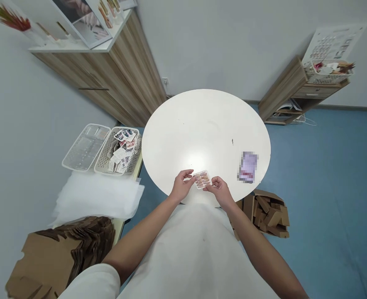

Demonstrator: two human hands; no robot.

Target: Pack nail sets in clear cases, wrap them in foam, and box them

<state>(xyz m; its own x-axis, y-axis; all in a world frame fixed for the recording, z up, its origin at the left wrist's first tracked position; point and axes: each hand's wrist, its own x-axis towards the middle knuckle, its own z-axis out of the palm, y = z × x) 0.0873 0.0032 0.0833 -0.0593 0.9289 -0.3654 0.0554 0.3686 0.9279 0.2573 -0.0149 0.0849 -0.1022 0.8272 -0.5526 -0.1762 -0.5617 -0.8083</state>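
Note:
A small clear tray of press-on nails (pixel 202 179), pinkish and glittery, is held up between my two hands near the front edge of the round white table (pixel 202 118). The thumb and fingers of my left hand (pixel 182 186) pinch its left side. On the opposite side, my right hand (pixel 220 191) grips the lower right corner between thumb and bent fingers. The tray is slightly tilted, and its rows of nails face up towards me.
A pixelated purple item (pixel 248 167) lies on the table's right side. To the left are a white basket (pixel 99 166) of nail cards, an empty-looking clear-bottomed basket (pixel 65 161), white sheets (pixel 99 195) and stacked flat cardboard (pixel 49 257). A carton (pixel 248 207) of cardboard pieces stands at right.

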